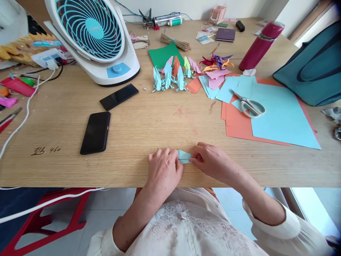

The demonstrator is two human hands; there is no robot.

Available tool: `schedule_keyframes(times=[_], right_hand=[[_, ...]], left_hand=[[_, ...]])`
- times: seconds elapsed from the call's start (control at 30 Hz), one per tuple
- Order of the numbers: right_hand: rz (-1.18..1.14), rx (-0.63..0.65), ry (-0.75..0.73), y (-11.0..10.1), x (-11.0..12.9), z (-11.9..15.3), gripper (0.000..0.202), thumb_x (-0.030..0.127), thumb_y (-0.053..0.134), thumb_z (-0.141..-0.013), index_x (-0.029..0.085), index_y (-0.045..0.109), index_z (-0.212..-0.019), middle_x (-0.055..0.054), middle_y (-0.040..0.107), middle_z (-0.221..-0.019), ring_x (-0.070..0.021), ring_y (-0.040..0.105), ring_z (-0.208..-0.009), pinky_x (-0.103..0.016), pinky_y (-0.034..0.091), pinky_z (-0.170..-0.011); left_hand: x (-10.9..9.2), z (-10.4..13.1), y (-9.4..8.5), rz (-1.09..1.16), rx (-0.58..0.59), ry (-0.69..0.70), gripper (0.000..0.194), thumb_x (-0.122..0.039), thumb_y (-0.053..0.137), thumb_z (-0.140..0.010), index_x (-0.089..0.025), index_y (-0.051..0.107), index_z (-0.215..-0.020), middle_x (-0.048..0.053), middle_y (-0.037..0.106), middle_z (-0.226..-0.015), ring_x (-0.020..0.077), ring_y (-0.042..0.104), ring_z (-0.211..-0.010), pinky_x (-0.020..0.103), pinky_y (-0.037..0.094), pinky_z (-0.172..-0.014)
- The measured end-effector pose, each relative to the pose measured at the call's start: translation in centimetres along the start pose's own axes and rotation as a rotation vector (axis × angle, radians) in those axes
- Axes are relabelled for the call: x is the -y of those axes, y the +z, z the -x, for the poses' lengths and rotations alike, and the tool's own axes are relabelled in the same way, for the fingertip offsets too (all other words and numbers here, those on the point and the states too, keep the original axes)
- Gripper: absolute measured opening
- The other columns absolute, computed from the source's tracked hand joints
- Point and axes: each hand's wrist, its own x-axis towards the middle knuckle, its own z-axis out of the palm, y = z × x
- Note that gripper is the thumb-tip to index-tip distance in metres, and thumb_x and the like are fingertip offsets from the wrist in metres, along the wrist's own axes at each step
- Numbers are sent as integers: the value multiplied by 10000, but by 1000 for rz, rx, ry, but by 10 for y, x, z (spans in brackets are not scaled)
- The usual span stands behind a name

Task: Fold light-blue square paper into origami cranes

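Observation:
A small folded piece of light blue paper (184, 156) lies near the table's front edge, between my two hands. My left hand (163, 169) rests over its left end, fingers curled and pressing it to the wood, so that end is hidden. At the right end, my right hand (209, 160) pinches the paper between thumb and curled fingers. A crease line runs along the part that shows. Farther back stand several folded paper figures, among them a light blue one (167, 76) and an orange one (176, 66).
Scissors (250, 106) lie on light blue sheets (279, 117) and orange sheets (239, 128) at the right. A maroon flask (259, 46) and a teal bag (311, 67) stand behind. At the left are a fan (117, 69) and two phones, a nearer phone (95, 133) and a farther phone (119, 97).

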Motion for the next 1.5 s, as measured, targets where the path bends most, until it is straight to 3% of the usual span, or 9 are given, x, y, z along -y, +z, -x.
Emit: schedule_keyframes(times=[0.47, 0.8, 0.87, 1.03, 1.2, 1.4, 1.5], right_hand=[[38, -22, -22, 2, 0, -1, 207, 161, 562, -875, 188, 471, -690, -4, 537, -777, -115, 453, -630, -255, 278, -578], [26, -11, -13, 2, 0, -1, 183, 173, 560, -887, 187, 505, -713, -9, 546, -796, -116, 463, -633, -254, 278, -578], [23, -11, -8, 2, 0, -1, 184, 177, 560, -890, 186, 509, -713, -10, 550, -799, -115, 460, -626, -255, 278, -574], [36, -20, -7, 2, 0, -1, 221, 185, 572, -895, 187, 490, -690, -11, 552, -797, -119, 463, -631, -256, 282, -576], [21, -12, -14, 0, 3, -1, 229, 164, 577, -894, 185, 489, -683, -12, 553, -791, -115, 467, -628, -251, 298, -585], [-106, -56, -129, 3, -16, 8, 162, 78, 539, -892, 178, 569, -768, -3, 548, -820, -111, 503, -683, -230, 349, -633], [-150, -118, -127, 5, -27, 15, 159, 87, 508, -914, 181, 597, -822, -3, 547, -838, -112, 518, -682, -234, 365, -635]], left_hand=[[4, 10, 9, 12, -88, 27, 177, -205, 408, -971, -202, 550, -865, 61, 617, -935, 242, 549, -918, 450, 359, -869], [4, 8, 15, 26, -157, -48, 73, -246, 565, -904, -187, 594, -870, 91, 576, -954, 275, 540, -923, 446, 425, -830], [5, 10, 16, 64, -211, 22, 92, -217, 549, -924, -191, 617, -981, 92, 594, -1002, 261, 546, -938, 429, 437, -834], [13, 18, 24, 108, -304, 386, 271, -144, 404, -1013, -214, 648, -1106, 62, 663, -1210, 202, 600, -1034, 374, 465, -916], [32, 23, 33, 58, -280, 615, 409, -113, 317, -1023, -157, 492, -1390, 89, 551, -1445, 218, 480, -1363, 405, 425, -1119], [40, 28, 33, -34, -176, 642, 534, -73, 276, -992, -142, 317, -1520, 129, 452, -1525, 237, 371, -1449, 455, 389, -1165], [37, 31, 32, -61, -144, 621, 547, -69, 283, -980, -135, 321, -1521, 129, 403, -1555, 252, 334, -1467, 475, 349, -1181]])
